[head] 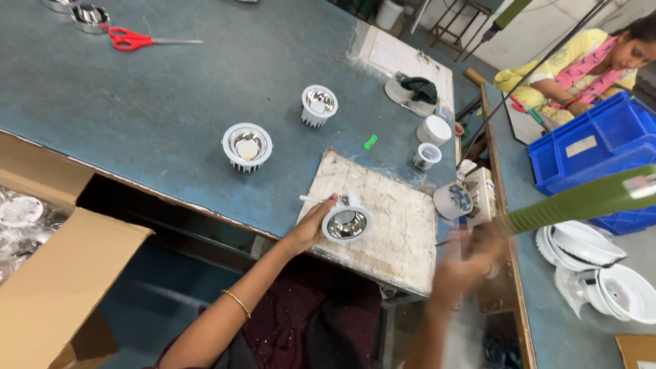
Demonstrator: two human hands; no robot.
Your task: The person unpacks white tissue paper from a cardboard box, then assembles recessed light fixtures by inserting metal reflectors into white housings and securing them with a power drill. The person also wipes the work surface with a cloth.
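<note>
Nearest the camera, the right hand (471,263) was blurred, seemingly pinching a thin stick, though its grip could not be told; the left hand (311,225) clasped the round lamp housing (346,223) on the worn board (383,225), thumb on its rim; a firm, level hold would have kept it steady.

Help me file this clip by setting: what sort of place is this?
Probably a small lighting assembly workshop. Round recessed light housings stand on a worn blue workbench, the left hand steadies another housing on a board, and a cardboard box of similar parts sits alongside. The right hand is blurred.
</note>
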